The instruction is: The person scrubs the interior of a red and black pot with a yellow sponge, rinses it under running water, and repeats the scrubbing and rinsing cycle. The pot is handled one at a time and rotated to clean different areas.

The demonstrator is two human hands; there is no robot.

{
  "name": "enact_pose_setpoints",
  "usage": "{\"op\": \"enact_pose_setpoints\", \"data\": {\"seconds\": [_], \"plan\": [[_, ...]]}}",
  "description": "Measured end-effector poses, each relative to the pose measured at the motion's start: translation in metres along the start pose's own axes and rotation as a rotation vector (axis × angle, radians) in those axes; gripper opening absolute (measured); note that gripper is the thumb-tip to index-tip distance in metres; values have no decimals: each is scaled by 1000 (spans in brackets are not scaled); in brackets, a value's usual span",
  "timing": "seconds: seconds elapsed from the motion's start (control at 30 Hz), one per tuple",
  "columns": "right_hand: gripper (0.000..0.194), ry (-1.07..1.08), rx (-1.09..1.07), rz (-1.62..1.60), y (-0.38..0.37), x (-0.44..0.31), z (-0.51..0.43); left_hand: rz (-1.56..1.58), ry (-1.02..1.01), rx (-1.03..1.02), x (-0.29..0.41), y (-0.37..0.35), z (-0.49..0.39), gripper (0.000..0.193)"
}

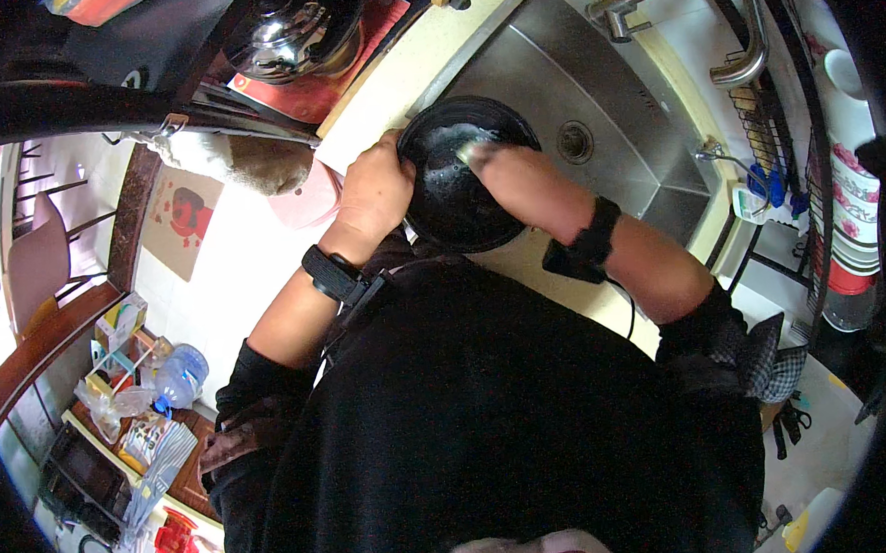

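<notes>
A round black pan [477, 214] with soapy suds inside is tilted over the near left part of a stainless steel sink [598, 80]. My left hand [379, 182] grips the pan's left rim. Inside the pan is my right hand [501, 164], its fingers blurred and closed around a small pale, yellowish-green scrubber [468, 153] that touches the inner surface. What kind of scrubber it is cannot be made out. The sink drain [576, 142] shows to the right of the pan. Both wrists wear black bands.
A curved metal faucet [740, 73] stands over the sink's far right side. At the upper left, a lidded metal pot [281, 48] rests on a red surface. Stacked floral bowls [856, 195] fill a rack at right. A towel [264, 162] hangs at left.
</notes>
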State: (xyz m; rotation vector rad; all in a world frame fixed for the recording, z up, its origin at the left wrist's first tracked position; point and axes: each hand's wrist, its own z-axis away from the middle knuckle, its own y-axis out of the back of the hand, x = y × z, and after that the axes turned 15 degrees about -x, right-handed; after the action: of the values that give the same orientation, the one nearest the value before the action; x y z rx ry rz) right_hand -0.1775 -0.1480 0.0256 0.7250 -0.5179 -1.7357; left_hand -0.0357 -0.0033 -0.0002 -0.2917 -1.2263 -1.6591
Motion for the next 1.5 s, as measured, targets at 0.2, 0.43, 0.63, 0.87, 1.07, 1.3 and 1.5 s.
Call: {"op": "enact_pose_setpoints", "data": {"seconds": [0.2, 0.43, 0.63, 0.87, 1.07, 1.3, 1.5], "plan": [[29, 248, 75, -226, -16, -5, 6, -8, -3, 9, 3, 0, 0, 41], [31, 171, 37, -216, -14, -8, 7, -20, 13, 6, 2, -1, 0, 40], [24, -37, 235, -21, -18, 2, 2, -20, 22, 0, 0, -2, -1, 40], [16, 441, 346, -163, -8, -4, -19, -20, -12, -8, 0, 0, -4, 40], [16, -35, 75, 23, -18, 4, 14, -32, -9, -6, 4, -3, -6, 40], [25, 258, 183, -483, -26, 11, 23, -24, -73, -50, 6, 0, -21, 39], [22, 158, 837, -820, -25, 84, 76, -7, -59, 32, 36, 7, -45, 37]]}}
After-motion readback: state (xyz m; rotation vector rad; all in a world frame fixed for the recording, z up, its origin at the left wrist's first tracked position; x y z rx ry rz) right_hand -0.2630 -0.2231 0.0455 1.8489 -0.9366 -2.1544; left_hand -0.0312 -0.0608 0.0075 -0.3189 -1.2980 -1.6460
